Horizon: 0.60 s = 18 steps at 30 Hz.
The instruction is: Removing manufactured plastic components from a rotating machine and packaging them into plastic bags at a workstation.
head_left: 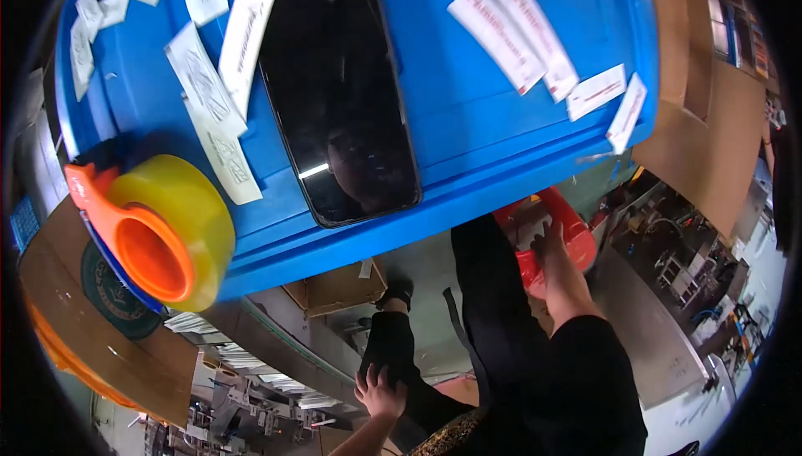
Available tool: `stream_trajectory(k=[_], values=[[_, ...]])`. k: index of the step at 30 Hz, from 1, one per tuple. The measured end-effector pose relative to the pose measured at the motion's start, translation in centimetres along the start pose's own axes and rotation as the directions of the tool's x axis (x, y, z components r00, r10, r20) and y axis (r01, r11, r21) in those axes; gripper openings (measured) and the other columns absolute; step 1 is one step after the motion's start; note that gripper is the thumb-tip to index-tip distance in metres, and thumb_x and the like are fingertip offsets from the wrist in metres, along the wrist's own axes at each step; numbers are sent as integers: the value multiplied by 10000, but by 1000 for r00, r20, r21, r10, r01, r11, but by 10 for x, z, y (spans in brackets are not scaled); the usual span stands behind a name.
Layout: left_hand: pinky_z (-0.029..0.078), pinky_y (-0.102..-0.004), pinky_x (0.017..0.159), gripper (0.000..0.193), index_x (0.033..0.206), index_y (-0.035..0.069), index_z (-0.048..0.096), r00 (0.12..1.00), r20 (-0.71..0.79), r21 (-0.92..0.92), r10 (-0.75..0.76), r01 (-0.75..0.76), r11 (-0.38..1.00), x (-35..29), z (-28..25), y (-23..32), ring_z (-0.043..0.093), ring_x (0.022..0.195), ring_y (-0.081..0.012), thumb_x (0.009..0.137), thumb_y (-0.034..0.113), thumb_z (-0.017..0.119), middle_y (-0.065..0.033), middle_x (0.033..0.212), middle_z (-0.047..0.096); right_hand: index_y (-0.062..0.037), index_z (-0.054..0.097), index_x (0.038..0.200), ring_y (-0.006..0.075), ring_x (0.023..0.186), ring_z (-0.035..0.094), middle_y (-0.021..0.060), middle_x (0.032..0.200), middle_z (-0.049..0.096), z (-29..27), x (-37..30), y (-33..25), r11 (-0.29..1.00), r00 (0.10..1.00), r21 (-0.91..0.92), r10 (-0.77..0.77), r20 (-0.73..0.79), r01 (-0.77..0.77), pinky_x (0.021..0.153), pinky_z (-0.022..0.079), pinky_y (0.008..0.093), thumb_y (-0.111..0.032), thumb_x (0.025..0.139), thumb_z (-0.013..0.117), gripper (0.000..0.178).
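My left hand (380, 391) lies on my dark-trousered left leg, fingers spread and holding nothing. My right hand (551, 249) reaches down into a red plastic container (578, 235) beside my right leg. Something white (528, 229) lies in that container by my fingertips; shadow hides whether they grip it. Ahead is a blue plastic lid or box top (451, 151) with a black smartphone (338, 105) on it. White printed paper strips (205, 80) lie left of the phone, and more strips (535, 34) lie to its right.
A yellow tape roll (213, 235) on an orange dispenser (154, 251) sits at the blue top's near left corner. Cardboard boxes (125, 356) flank it on the left, with more cardboard (702, 147) at right. A small open carton (342, 287) is on the floor below.
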<state>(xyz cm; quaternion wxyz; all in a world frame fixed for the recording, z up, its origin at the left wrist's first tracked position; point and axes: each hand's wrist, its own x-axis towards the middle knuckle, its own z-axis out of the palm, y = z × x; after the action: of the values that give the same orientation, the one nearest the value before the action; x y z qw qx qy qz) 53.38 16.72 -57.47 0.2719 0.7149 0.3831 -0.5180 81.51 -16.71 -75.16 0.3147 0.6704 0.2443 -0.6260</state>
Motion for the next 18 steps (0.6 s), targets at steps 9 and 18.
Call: stream_trajectory(k=[9, 18], values=[[118, -552, 952, 425, 1000, 188, 544, 954, -275, -228, 120, -187, 956, 15, -2, -15, 280, 1187, -338, 597, 315, 585, -26, 1163, 477, -168, 466, 1157, 296, 1157, 378, 81, 1197, 461, -24, 30, 7, 984, 989, -156, -70, 127, 90, 913, 325, 494, -276, 829, 410, 350], [7, -581, 958, 402, 964, 144, 534, 742, -656, -440, -141, -224, 869, 41, 5, -7, 418, 1099, -218, 604, 316, 580, 6, 1102, 521, -182, 432, 1191, 311, 1167, 364, 118, 1226, 425, -198, 89, -15, 982, 979, -177, 23, -204, -60, 919, 320, 483, -318, 811, 437, 403]])
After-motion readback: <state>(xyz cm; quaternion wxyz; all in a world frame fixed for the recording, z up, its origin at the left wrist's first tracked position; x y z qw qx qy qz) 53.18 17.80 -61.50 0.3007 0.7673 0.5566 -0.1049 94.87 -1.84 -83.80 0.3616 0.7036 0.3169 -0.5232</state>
